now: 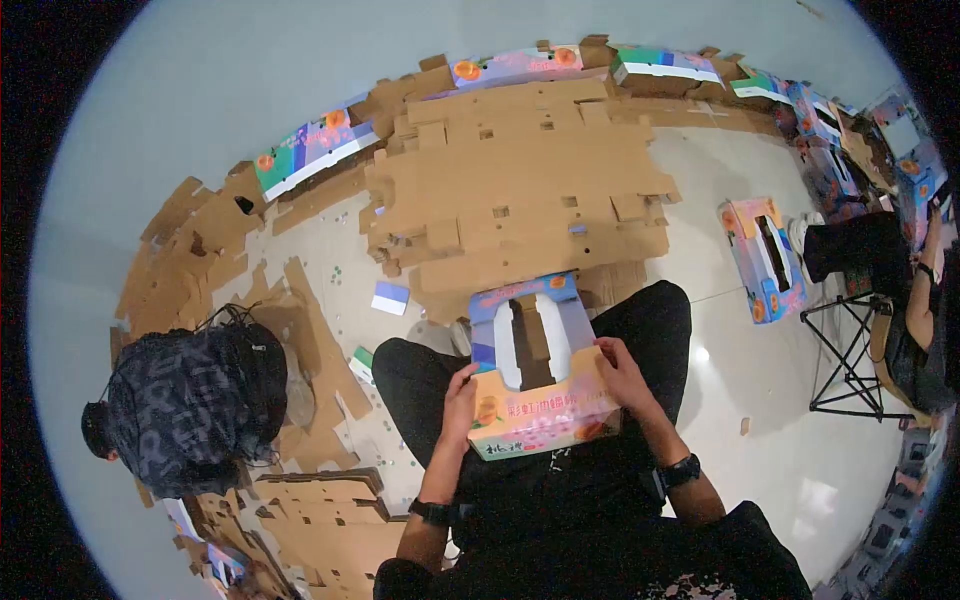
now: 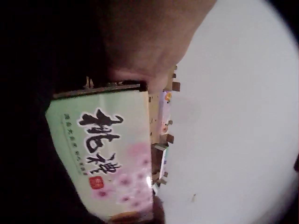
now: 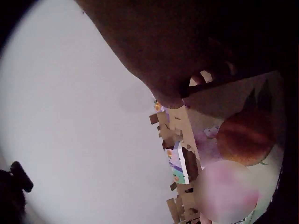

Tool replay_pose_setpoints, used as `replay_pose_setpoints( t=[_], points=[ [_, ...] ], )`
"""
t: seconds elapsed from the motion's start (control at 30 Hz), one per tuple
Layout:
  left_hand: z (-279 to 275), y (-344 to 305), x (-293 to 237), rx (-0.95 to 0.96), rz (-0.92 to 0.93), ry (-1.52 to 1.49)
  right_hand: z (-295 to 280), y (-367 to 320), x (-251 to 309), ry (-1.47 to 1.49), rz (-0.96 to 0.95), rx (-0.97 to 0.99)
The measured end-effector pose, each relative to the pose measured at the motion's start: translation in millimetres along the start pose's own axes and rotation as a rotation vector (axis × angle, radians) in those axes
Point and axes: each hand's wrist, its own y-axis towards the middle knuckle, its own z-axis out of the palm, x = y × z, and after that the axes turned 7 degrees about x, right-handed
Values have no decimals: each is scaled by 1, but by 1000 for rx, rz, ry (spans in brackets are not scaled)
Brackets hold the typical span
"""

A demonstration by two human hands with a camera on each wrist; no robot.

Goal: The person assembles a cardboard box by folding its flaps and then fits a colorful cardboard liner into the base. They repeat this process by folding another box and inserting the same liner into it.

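Note:
A printed cardboard fruit box (image 1: 545, 408) with peach pictures, Chinese lettering and a cut-out handle opening in its top sits upright on the lap of the seated person. The left hand (image 1: 459, 408) grips its left side, thumb at the upper edge. On the opposite side the right hand (image 1: 627, 380) holds the box with the thumb over the top edge; its other fingers are mostly hidden. In the left wrist view, the pale green end of the box (image 2: 100, 149) shows black characters and pink blossoms. A printed peach (image 3: 245, 137) appears on the panel in the right wrist view.
Flattened cardboard sheets (image 1: 540, 150) cover the floor ahead. Printed cartons (image 1: 680, 65) line the wall. Another handled box (image 1: 765, 260) stands at right, near a person on a folding stool (image 1: 850, 360). A dark patterned backpack (image 1: 200, 405) lies at left, with stacked cardboard (image 1: 320, 510) behind.

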Motion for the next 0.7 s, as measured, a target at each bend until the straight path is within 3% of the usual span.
replay_pose_setpoints(
  t=[0.03, 0.13, 0.17, 0.27, 0.4, 0.43, 0.47, 0.53, 0.57, 0.67, 0.7],
  points=[
    [4, -7, -1, -7, 15, 8, 0, -7, 2, 15, -13, 8],
    [20, -15, -21, -184, -242, -192, -3, -11, 7, -46, -17, 0],
    [-5, 0, 3, 77, -217, -219, -3, -15, 8, -10, -55, -1],
    [-6, -18, -11, 217, -221, -247, -6, -43, 20, 75, -134, -9],
    [24, -72, -40, 140, -152, -272, -28, -88, 58, 94, -189, -34],
    [38, -88, -46, 93, -114, -297, -36, -101, 72, 88, -201, -42],
    [56, -99, -53, 108, 49, -227, -44, -115, 93, -194, -241, -137],
    [101, -115, -71, -14, 208, -144, -59, -139, 143, -768, -310, -314],
    [120, -114, -78, 10, 238, -84, -63, -151, 167, -762, -280, -211],
    [171, -78, -60, 80, 571, 152, -53, -159, 205, -866, -224, 69],
    [191, -65, -58, 99, 612, 165, -52, -153, 205, -938, -209, 5]
  ],
)
